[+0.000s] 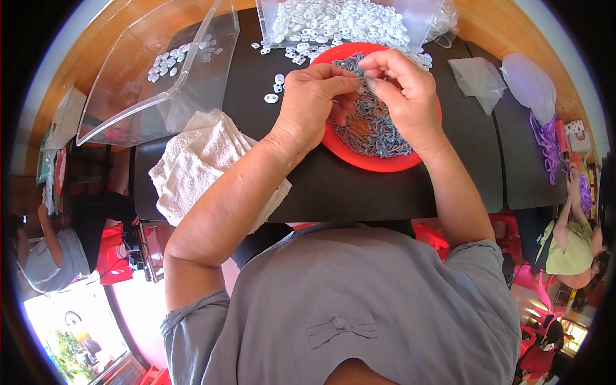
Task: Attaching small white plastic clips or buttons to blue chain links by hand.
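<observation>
Both hands meet over a round red plate (pixel 351 158) heaped with small thin grey pieces (pixel 369 131), whose kind is too small to tell. My left hand (pixel 319 96) has its thumb and forefinger pinched together above the plate's left part. Facing it, my right hand (pixel 407 90) is also closed in a pinch, its fingertips close to the left ones. Something tiny and greyish seems to sit between the fingertips, but I cannot make it out. Behind the plate, a clear plastic bin (pixel 262 25) holds many small white two-holed oval pieces (pixel 340 22).
Loose white pieces (pixel 271 98) lie left of the plate. A tilted clear bin (pixel 192 83) stands at left, a cream towel (pixel 199 163) before it. Plastic bags (pixel 476 80) lie right on the dark table (pixel 471 167). Other people sit at left (pixel 54 256) and right (pixel 571 247).
</observation>
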Demonstrator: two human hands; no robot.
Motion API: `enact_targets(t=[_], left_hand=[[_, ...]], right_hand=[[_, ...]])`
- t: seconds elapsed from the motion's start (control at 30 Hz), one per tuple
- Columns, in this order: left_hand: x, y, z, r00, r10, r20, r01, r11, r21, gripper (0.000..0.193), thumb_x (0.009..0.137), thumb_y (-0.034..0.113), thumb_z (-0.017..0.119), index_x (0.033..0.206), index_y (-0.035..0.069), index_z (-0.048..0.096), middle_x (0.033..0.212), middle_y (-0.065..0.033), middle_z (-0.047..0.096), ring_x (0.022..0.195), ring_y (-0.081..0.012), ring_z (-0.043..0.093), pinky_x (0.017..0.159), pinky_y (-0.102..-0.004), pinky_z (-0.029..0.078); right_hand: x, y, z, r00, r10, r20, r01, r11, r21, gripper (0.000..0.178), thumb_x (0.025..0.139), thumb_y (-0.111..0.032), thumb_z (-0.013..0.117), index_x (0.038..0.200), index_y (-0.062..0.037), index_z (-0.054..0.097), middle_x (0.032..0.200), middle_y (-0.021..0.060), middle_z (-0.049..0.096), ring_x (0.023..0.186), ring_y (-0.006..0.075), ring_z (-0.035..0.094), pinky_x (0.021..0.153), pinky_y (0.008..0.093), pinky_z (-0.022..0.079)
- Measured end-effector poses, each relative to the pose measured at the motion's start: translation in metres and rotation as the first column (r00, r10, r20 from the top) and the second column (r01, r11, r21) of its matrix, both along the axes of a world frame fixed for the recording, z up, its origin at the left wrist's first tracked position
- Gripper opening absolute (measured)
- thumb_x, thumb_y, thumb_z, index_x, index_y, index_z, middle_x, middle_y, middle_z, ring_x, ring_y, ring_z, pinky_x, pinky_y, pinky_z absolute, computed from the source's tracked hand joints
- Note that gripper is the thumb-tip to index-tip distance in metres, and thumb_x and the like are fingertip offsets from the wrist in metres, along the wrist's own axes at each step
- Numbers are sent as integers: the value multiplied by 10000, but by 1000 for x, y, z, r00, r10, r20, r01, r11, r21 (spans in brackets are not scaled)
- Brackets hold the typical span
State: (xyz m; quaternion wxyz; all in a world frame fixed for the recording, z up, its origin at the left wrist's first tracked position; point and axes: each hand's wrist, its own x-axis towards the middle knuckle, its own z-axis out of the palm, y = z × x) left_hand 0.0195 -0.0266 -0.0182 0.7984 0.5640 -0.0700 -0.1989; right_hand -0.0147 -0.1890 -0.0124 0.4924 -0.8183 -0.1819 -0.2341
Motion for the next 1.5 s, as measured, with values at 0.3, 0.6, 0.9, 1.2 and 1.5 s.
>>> enact_targets(t=[0.3,0.6,0.9,1.2,1.5], left_hand=[[4,3,-3,997,-64,-33,62,997,-51,137,829,89,628,815,-45,652,704,-111,616,541,-179,576,430,-279,449],[4,5,-2,996,-79,-30,79,997,-6,131,840,57,628,890,-60,659,789,-118,638,644,-177,614,482,-273,462],[-1,1,1,988,-17,156,3,996,91,86,822,44,641,868,-27,661,714,-74,633,541,-118,567,464,-241,452],[-6,-2,-1,940,-3,341,-53,987,155,70,791,3,648,853,-30,649,726,-56,631,563,-94,559,470,-233,460],[-2,-4,0,985,99,142,-85,991,-102,78,813,-14,667,881,-46,644,760,-78,648,604,-127,584,489,-245,459]], right_hand=[[-1,4,2,979,-2,205,44,978,-204,242,794,138,549,984,-2,601,829,52,609,768,129,615,693,249,502],[2,-9,5,996,-84,19,85,994,-65,136,841,50,592,963,4,627,844,8,629,782,78,588,693,224,475],[-1,-5,11,913,33,-407,14,993,113,100,900,-111,602,919,-24,647,765,-24,598,661,38,521,567,201,413],[-3,-8,14,865,88,-495,2,984,178,105,907,-126,592,917,-36,645,759,-20,604,653,51,541,571,190,395],[-3,-3,14,873,88,-480,83,943,323,122,894,-123,589,928,-22,648,751,-1,614,657,78,570,560,209,401]])
